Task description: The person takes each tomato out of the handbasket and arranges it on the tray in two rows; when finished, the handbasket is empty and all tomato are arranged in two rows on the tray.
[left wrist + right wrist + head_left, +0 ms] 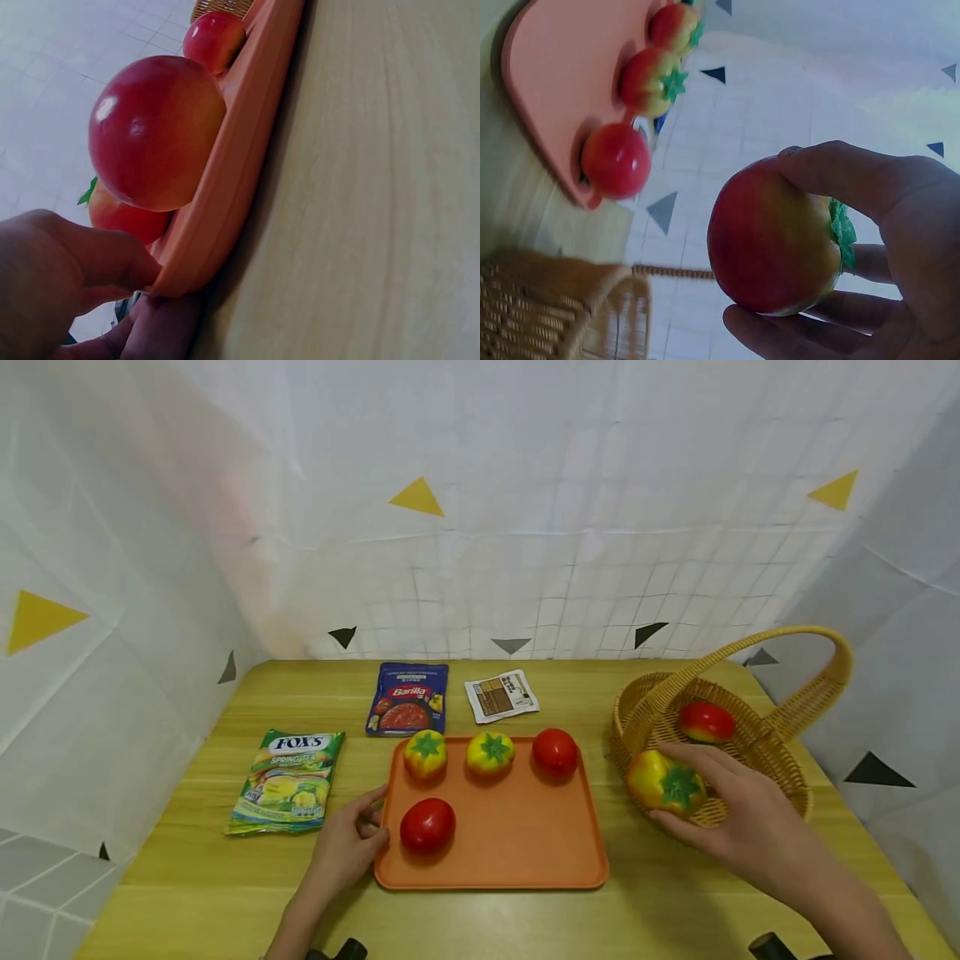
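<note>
My right hand grips a red-and-yellow toy tomato with a green leafy top, thumb on one side and fingers on the other. In the head view it overlaps the near left rim of a wicker basket; the right wrist view has it off to the side of the basket. Another red toy tomato lies inside the basket. My left hand pinches the left edge of an orange tray, thumb above and fingers beneath. On the tray sit two leafy-topped tomatoes and two plain red ones.
A green Fox's candy bag lies left of the tray. Behind the tray are a blue Barilla pouch and a small white-and-brown packet. The basket's tall handle arches up at the right. White sheeting encloses the wooden table.
</note>
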The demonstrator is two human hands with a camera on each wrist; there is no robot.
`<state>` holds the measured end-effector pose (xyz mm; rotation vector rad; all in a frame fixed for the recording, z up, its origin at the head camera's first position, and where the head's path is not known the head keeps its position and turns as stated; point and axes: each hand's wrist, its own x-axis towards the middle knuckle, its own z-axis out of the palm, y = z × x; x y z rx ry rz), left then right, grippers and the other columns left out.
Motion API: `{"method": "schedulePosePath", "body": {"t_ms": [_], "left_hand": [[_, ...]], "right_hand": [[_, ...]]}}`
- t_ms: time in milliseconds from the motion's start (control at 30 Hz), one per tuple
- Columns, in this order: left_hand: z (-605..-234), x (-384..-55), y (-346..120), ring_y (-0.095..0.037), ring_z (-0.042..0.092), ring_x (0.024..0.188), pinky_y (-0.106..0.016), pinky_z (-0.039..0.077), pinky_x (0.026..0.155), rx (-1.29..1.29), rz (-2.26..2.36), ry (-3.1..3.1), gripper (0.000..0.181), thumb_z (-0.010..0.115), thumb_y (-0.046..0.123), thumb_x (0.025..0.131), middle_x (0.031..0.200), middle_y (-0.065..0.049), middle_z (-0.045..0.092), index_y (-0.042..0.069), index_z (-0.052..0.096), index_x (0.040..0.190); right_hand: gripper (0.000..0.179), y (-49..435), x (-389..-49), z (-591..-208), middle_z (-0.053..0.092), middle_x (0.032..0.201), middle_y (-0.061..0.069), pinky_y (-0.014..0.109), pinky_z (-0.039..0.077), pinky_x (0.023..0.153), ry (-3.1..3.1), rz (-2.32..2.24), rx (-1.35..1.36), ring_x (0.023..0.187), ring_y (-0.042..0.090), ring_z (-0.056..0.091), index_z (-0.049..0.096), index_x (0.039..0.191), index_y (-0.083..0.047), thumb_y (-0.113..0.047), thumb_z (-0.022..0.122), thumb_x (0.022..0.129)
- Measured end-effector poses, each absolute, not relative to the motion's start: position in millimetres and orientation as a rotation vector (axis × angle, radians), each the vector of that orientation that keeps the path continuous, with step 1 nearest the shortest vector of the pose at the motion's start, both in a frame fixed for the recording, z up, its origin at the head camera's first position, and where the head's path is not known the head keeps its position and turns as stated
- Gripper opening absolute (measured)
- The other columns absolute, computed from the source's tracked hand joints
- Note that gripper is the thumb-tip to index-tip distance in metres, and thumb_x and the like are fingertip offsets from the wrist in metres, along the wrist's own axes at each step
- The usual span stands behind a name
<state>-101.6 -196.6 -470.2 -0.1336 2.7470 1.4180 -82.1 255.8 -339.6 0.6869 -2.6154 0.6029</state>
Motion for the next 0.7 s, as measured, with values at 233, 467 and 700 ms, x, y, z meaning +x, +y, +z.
{"method": "schedulePosePath", "body": {"t_ms": [233, 467, 700], "left_hand": [[-469.7, -103.7, -196.8, -0.016, 0.056, 0.071, -0.025, 0.048, 0.059, -0.119, 1.416, 2.758, 0.059, 0.069, -0.002, 0.081, 0.09, -0.005, 0.059, 0.009, 0.06, 0.139], [-468.8, -105.4, -197.5, -0.016, 0.055, 0.071, -0.024, 0.048, 0.059, -0.128, 1.415, 2.761, 0.059, 0.069, -0.002, 0.081, 0.09, -0.005, 0.059, 0.009, 0.061, 0.139], [-473.6, -104.0, -197.0, -0.015, 0.055, 0.07, -0.024, 0.048, 0.059, -0.118, 1.417, 2.763, 0.059, 0.07, -0.002, 0.081, 0.089, -0.005, 0.058, 0.009, 0.061, 0.138]], "right_hand": [[0.078, 239.2, -82.5, -348.2, 0.061, 0.127, -0.002, 0.027, 0.056, 0.067, -2.623, 0.692, 0.734, 0.091, 0.013, 0.063, 0.058, 0.137, -0.022, -0.016, 0.092, 0.067], [0.073, 217.5, -89.5, -360.4, 0.059, 0.127, -0.005, 0.028, 0.054, 0.069, -2.679, 0.762, 0.771, 0.09, 0.009, 0.059, 0.058, 0.136, -0.022, -0.024, 0.091, 0.071], [0.072, 198.6, -96.9, -381.8, 0.06, 0.127, -0.005, 0.028, 0.054, 0.074, -2.75, 0.821, 0.848, 0.095, 0.007, 0.059, 0.059, 0.136, -0.021, -0.03, 0.09, 0.072]]}}
